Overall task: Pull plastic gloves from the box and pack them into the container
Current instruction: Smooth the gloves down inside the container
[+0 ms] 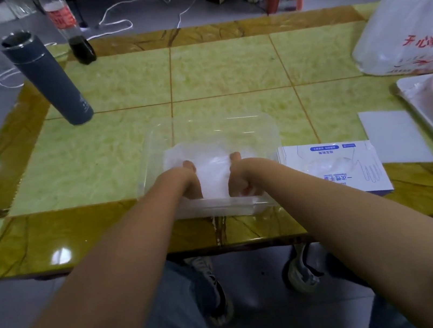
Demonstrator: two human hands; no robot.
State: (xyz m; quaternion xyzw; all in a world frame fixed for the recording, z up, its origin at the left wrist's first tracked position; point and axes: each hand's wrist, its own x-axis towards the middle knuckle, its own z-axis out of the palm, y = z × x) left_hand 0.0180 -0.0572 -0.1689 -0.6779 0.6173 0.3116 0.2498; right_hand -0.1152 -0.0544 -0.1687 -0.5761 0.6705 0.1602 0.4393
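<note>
GRIP: pinching plastic gloves (211, 171) at opposite edges with left hand (191, 180) and right hand (238, 176), thumbs on top | PLACE: down inside clear container (272, 129), box (352, 170) just beside on right | PROGRESS: judged partway; more gloves seemingly showing in box, left to pull.

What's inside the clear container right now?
A layer of plastic gloves, with the left hand and right hand holding it. The floor of the container under them is covered.
</note>
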